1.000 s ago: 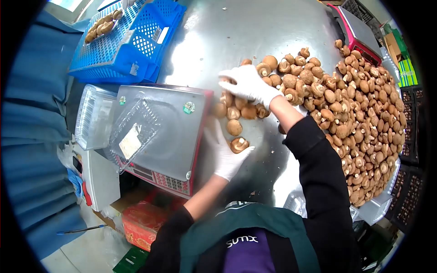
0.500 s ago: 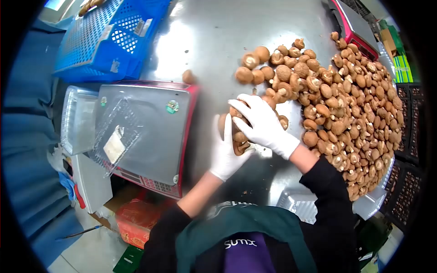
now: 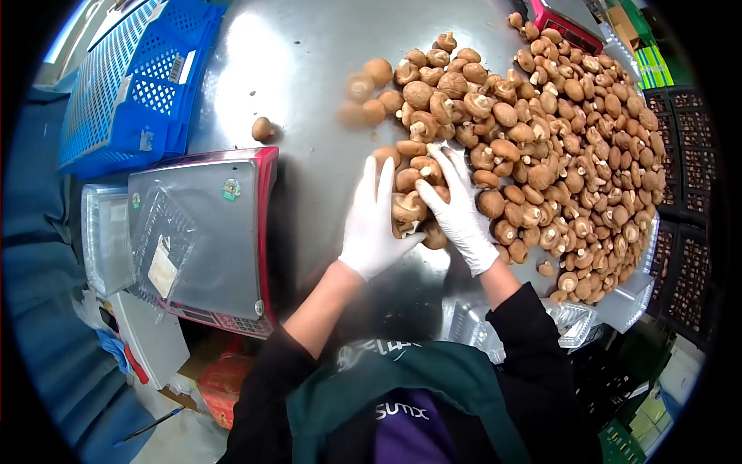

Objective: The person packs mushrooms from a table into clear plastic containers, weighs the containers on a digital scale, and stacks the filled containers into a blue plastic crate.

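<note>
Both my hands wear white gloves and cup a small group of brown shiitake mushrooms (image 3: pixel 409 206) on the metal table. My left hand (image 3: pixel 371 226) presses along the left side of the group, its fingers pointing away from me. Against the right side lies my right hand (image 3: pixel 457 213), fingers curved over the nearest caps. Whatever is under these mushrooms is mostly hidden. Just beyond and to the right spreads a large heap of shiitake mushrooms (image 3: pixel 572 166), touching the group. A few blurred mushrooms (image 3: pixel 359 87) lie at the heap's left end.
On the left, a red-edged weighing scale (image 3: pixel 209 224) carries a clear plastic tray (image 3: pixel 166 240). Behind it stands a blue crate (image 3: pixel 147 93), with a single mushroom (image 3: pixel 263 129) nearby. More clear trays (image 3: pixel 475 329) lie by my right forearm. Black crates (image 3: pixel 680 271) stand at far right.
The view has shifted, so the scale and heap appear further left. My right hand has moved from over the grouped mushrooms to their right side. More mushrooms now show between my hands.
</note>
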`<action>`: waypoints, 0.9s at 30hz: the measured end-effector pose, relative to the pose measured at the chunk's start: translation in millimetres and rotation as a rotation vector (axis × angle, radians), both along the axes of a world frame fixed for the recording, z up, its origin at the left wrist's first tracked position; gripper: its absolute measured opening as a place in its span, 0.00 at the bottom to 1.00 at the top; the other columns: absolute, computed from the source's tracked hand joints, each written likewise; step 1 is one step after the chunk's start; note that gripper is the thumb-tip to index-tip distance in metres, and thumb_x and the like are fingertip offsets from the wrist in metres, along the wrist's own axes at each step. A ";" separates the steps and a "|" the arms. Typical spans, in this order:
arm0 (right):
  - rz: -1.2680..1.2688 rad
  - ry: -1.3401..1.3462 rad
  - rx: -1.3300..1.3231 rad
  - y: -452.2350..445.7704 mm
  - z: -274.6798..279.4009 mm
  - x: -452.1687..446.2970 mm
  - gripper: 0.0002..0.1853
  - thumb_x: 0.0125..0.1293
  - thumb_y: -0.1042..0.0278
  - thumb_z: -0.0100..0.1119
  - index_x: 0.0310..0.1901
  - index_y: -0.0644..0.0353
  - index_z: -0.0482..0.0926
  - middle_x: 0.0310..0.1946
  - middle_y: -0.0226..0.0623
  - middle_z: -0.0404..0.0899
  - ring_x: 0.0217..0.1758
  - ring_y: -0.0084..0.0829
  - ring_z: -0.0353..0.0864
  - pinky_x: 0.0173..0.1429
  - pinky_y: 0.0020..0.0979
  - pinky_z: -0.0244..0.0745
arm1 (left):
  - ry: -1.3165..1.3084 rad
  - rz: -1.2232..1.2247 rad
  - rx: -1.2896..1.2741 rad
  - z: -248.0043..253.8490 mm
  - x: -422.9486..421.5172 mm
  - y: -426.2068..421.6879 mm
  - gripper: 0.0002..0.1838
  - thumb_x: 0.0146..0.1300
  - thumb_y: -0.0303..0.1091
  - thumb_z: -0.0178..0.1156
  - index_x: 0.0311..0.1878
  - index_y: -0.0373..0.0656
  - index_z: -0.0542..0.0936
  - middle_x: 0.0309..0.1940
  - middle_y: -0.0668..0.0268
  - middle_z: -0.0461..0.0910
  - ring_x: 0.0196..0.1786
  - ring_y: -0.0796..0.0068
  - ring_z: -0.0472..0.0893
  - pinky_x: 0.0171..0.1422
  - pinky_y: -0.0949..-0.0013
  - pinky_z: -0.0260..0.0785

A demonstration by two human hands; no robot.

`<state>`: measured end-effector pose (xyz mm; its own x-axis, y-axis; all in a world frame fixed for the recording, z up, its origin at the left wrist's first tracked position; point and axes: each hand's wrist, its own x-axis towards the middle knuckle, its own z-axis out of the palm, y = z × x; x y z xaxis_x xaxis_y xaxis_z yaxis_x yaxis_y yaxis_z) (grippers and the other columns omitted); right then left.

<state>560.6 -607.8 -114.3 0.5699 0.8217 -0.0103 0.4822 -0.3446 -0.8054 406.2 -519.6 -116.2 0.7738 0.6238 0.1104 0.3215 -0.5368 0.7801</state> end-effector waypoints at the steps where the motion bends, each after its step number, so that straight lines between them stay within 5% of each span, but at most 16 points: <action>1: 0.000 0.091 0.043 0.2 2.4 -4.7 0.34 0.63 0.59 0.69 0.69 0.54 0.70 0.68 0.54 0.63 0.70 0.53 0.66 0.74 0.45 0.62 | 0.006 0.002 -0.008 -3.1 -1.0 -1.1 0.61 0.42 0.39 0.80 0.77 0.34 0.52 0.75 0.37 0.53 0.72 0.37 0.63 0.73 0.52 0.64; 12: 0.098 -0.153 0.013 -30.0 13.0 -26.1 0.44 0.55 0.56 0.75 0.73 0.55 0.65 0.71 0.58 0.59 0.72 0.56 0.65 0.72 0.46 0.67 | -0.082 -0.060 0.056 -7.8 -21.7 -17.3 0.50 0.42 0.33 0.76 0.73 0.44 0.65 0.68 0.52 0.65 0.67 0.46 0.69 0.68 0.54 0.68; 17: 0.077 -0.043 0.020 -35.2 11.6 -22.1 0.47 0.53 0.57 0.76 0.73 0.59 0.63 0.69 0.58 0.62 0.71 0.56 0.66 0.73 0.48 0.65 | -0.120 -0.039 -0.045 2.8 -15.5 -20.4 0.42 0.43 0.31 0.74 0.68 0.47 0.73 0.63 0.52 0.71 0.66 0.46 0.71 0.69 0.54 0.68; 22: 0.059 -0.039 0.012 -32.7 5.5 -30.5 0.43 0.55 0.62 0.72 0.71 0.65 0.63 0.69 0.58 0.62 0.72 0.54 0.64 0.75 0.46 0.61 | -0.113 -0.015 0.023 4.0 -20.0 -20.8 0.44 0.43 0.32 0.75 0.69 0.46 0.71 0.65 0.51 0.70 0.66 0.46 0.72 0.70 0.53 0.67; 27: 0.078 -0.152 -0.065 -37.1 2.3 -34.8 0.42 0.62 0.62 0.67 0.74 0.65 0.58 0.73 0.58 0.56 0.78 0.54 0.55 0.80 0.46 0.52 | 0.095 -0.007 0.097 -2.2 -29.5 -25.8 0.54 0.45 0.44 0.75 0.76 0.49 0.60 0.72 0.54 0.61 0.74 0.44 0.59 0.74 0.43 0.53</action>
<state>525.7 -645.0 -112.0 0.5032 0.8640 0.0167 0.6239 -0.3498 -0.6988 376.6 -545.4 -118.4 0.7876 0.6086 0.0961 0.3879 -0.6109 0.6902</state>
